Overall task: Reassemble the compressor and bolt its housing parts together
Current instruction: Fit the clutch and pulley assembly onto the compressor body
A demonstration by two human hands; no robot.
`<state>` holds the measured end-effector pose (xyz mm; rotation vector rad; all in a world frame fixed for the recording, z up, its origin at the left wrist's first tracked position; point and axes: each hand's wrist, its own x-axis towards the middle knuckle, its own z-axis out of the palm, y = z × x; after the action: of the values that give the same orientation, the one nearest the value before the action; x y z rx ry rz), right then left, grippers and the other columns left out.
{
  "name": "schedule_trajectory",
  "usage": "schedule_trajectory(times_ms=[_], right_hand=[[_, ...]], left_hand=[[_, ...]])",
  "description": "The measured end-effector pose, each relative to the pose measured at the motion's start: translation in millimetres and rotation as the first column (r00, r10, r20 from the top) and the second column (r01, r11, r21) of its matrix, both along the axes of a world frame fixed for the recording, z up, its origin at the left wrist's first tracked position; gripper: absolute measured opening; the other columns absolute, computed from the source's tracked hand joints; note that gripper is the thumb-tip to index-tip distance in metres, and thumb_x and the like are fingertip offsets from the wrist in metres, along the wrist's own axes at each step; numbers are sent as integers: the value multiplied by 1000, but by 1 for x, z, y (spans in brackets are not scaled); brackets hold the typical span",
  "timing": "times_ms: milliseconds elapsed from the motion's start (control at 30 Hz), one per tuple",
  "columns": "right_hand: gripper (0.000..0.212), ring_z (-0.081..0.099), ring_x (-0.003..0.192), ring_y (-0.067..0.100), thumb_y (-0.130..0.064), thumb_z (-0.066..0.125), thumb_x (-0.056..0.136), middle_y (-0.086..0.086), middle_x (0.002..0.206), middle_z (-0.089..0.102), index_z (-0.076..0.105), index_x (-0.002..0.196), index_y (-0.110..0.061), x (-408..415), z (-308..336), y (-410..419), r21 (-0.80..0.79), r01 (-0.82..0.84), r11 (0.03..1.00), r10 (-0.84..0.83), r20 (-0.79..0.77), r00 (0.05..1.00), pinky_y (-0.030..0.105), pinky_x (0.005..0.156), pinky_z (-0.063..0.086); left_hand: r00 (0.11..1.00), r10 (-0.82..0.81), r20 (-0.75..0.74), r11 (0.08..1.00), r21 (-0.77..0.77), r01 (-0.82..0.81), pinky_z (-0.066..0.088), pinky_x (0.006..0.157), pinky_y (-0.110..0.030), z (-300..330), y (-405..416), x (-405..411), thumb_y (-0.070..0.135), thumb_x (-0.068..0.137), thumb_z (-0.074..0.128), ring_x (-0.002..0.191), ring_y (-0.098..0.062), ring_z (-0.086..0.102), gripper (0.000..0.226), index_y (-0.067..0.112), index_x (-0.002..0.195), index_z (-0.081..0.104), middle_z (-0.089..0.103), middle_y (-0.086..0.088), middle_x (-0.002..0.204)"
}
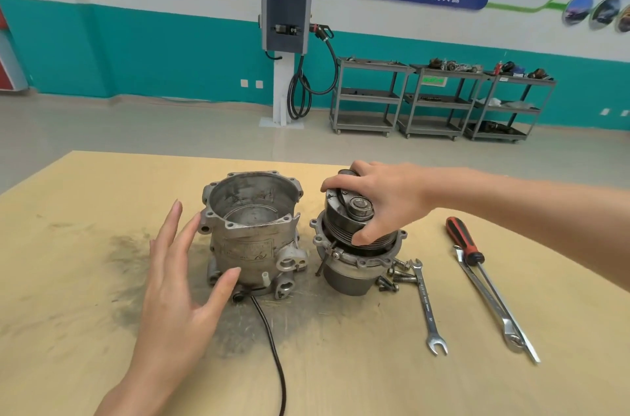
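While the left hand [177,282] (fingers spread) touches the hollow housing [250,234], the right hand [371,200] grips the pulley [354,221].

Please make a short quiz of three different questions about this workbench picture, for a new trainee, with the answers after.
1. True or false: the open housing already has the pulley assembly fitted inside it.
2. Which hand grips the pulley assembly? A) left hand B) right hand C) neither
3. Fill the gap: the loose bolts lie between the pulley assembly and the short ____.

Key
1. False. The two parts stand side by side on the table, and the housing is hollow.
2. B. The left hand is spread beside the housing, thumb against its wall.
3. Wrench. The red-handled screwdriver lies further right.
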<state>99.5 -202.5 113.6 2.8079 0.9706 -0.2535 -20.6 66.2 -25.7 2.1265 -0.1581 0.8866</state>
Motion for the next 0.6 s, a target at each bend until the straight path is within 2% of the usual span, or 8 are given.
schedule_trajectory(times_ms=[100, 167, 233, 400, 500, 600], right_hand=[[91, 38, 99, 19, -75, 54, 68, -1, 109, 32, 13, 145, -47, -2, -2, -2, -37, -23, 999, 26, 91, 996, 26, 61, 34], [93, 40, 98, 19, -77, 48, 63, 0, 110, 36, 14, 144, -47, -3, -2, -2, -54, -20, 998, 27, 117, 993, 26, 57, 31], [93, 44, 100, 21, -79, 46, 61, 2, 116, 41, 14, 143, -48, -2, -1, -2, -65, -24, 998, 31, 115, 993, 26, 57, 32], [91, 49, 103, 23, -81, 47, 59, 1, 120, 42, 16, 140, -51, 4, 5, -2, -78, -29, 997, 35, 71, 997, 25, 59, 36], [89, 48, 102, 21, -79, 49, 60, 0, 121, 42, 19, 139, -50, 6, 11, -5, -93, -37, 995, 42, 50, 998, 24, 61, 38], [89, 51, 102, 22, -79, 49, 58, -1, 122, 44, 20, 137, -52, 8, 24, -12, -82, -1, 997, 5, 45, 999, 30, 69, 47]], left_hand=[[999, 5, -36, 998, 60, -3, 21, 114, -60, 2, -4, -2, 59, 81, 47, 148, -11, 11, 75, 32, 148, 26, 9, 20, 159], [999, 9, -32, 995, 100, -6, 22, 113, -62, 3, -4, -3, 58, 83, 46, 148, -10, 11, 75, 27, 148, 27, 9, 18, 160], [1000, 15, -22, 991, 134, -12, 18, 116, -60, 3, -2, -2, 56, 84, 46, 147, -8, 11, 75, 23, 148, 28, 10, 14, 160], [999, 38, 27, 969, 242, -43, 1, 121, -40, 2, 1, 3, 51, 86, 46, 148, -12, 14, 75, 13, 148, 29, 15, 2, 161], [997, 51, 50, 955, 289, -63, -2, 122, -39, -1, 0, 3, 50, 87, 46, 148, -13, 14, 75, 8, 147, 31, 17, -3, 160], [995, 39, 90, 941, 332, -67, -1, 121, -41, -4, -3, 7, 49, 87, 47, 147, -17, 19, 74, 8, 146, 31, 19, -5, 160]])
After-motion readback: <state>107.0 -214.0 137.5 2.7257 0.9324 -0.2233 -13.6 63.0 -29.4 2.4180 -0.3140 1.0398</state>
